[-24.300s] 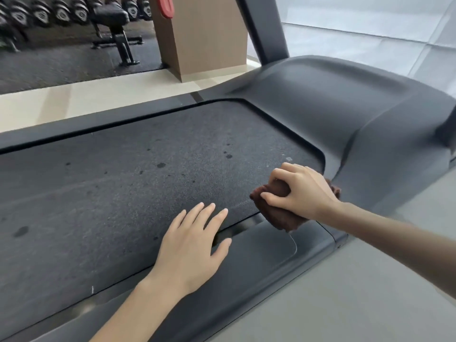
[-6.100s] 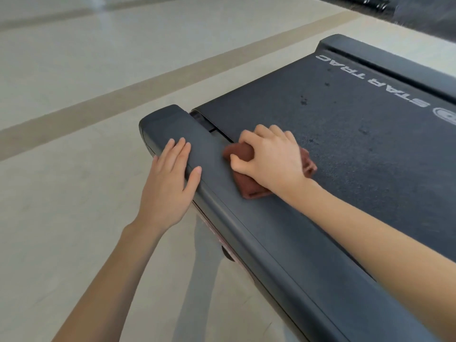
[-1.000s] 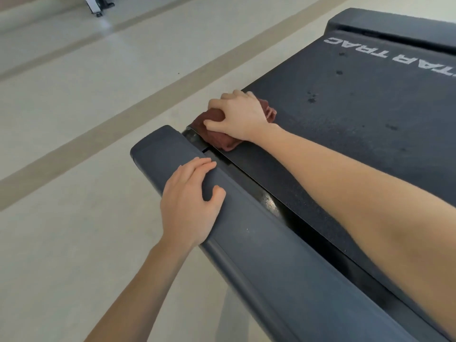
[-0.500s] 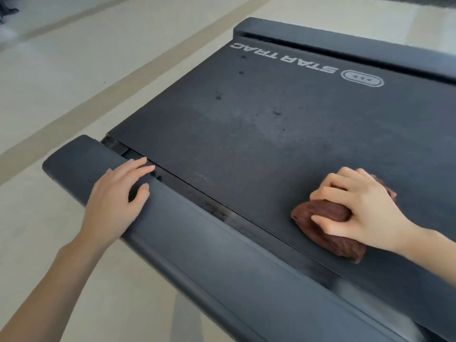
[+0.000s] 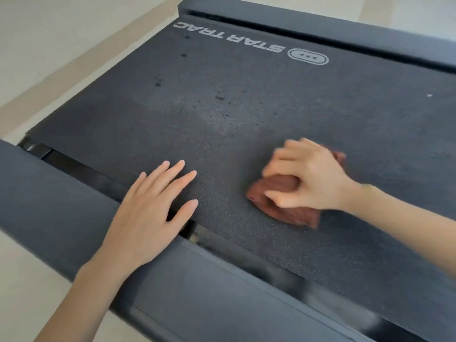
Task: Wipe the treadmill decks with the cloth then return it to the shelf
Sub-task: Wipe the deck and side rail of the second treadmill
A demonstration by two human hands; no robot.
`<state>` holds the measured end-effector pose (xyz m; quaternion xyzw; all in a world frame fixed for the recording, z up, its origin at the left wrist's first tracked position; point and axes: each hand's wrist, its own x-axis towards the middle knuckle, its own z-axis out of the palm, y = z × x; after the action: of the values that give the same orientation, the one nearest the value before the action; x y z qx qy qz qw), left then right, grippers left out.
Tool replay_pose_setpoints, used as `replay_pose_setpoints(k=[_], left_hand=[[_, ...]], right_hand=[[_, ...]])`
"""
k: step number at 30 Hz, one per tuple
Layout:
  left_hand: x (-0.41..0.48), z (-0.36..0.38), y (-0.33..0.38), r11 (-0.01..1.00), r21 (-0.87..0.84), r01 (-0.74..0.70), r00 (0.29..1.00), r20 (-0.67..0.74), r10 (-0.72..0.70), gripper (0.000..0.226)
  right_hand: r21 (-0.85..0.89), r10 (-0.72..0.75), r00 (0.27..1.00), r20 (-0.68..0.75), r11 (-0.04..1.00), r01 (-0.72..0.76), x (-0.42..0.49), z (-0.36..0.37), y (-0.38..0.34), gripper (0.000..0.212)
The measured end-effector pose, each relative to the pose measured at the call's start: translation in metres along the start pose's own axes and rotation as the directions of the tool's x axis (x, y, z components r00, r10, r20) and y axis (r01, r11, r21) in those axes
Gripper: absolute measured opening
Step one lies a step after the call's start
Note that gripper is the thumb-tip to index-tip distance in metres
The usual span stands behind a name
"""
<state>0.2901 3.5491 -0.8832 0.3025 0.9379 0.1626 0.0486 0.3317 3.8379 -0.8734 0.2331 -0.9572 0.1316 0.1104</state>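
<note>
Right fingers (image 5: 277, 167) curled over the cloth (image 5: 286, 208), thumb pinching its near-left edge. Firm hold, cloth bunched and pressed onto the belt (image 5: 222, 107). Right hand (image 5: 313, 178) is motion-blurred, so I read it as mid-stroke.

Left fingers (image 5: 172, 175) straight and spread, holding nothing. Left hand (image 5: 148, 213) lies flat across the near rail (image 5: 61, 206) and belt edge, looks like bracing.

Cloth sits directly under the right hand, showing on its near and left sides plus a corner at far right. It's apart from the left hand, to its right.

Key relation: the dark spots (image 5: 158, 83) lie far-left of the cloth, toward the logo (image 5: 229, 38). Next stroke probably goes that way, right hand only. No shelf in view.
</note>
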Motion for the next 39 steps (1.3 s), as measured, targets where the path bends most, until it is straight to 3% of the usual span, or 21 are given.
replay_pose_setpoints(k=[7,10,15,20,24,39], left_hand=[[0.004,-0.002,0.002,1.000,0.005,-0.016,1.000,0.014,0.016,0.062],[0.004,-0.003,0.000,1.000,0.002,-0.020,1.000,0.005,0.020,0.055],[-0.001,-0.004,-0.002,0.996,-0.085,-0.005,0.998,-0.057,0.000,0.048],[-0.004,-0.006,-0.014,0.993,-0.120,-0.017,0.997,-0.071,0.009,0.044],[-0.002,-0.018,-0.042,0.998,-0.063,-0.003,0.997,-0.079,-0.002,0.044],[0.013,-0.067,-0.168,0.994,-0.033,0.102,0.990,-0.091,-0.105,0.049]], right_hand=[[-0.044,0.117,0.993,-0.010,0.992,-0.117,0.157,0.049,0.013,0.033],[-0.068,0.145,0.989,-0.036,0.987,-0.147,0.181,0.059,0.012,0.035],[-0.012,0.102,0.990,-0.097,0.995,-0.103,0.113,0.044,-0.001,0.033],[0.042,-0.005,0.999,-0.052,0.999,0.007,0.007,0.009,-0.009,0.031],[0.048,-0.057,0.998,0.011,0.997,0.057,0.003,0.001,-0.008,0.031],[0.132,-0.081,0.997,0.017,0.988,0.078,0.242,0.083,-0.017,0.026]])
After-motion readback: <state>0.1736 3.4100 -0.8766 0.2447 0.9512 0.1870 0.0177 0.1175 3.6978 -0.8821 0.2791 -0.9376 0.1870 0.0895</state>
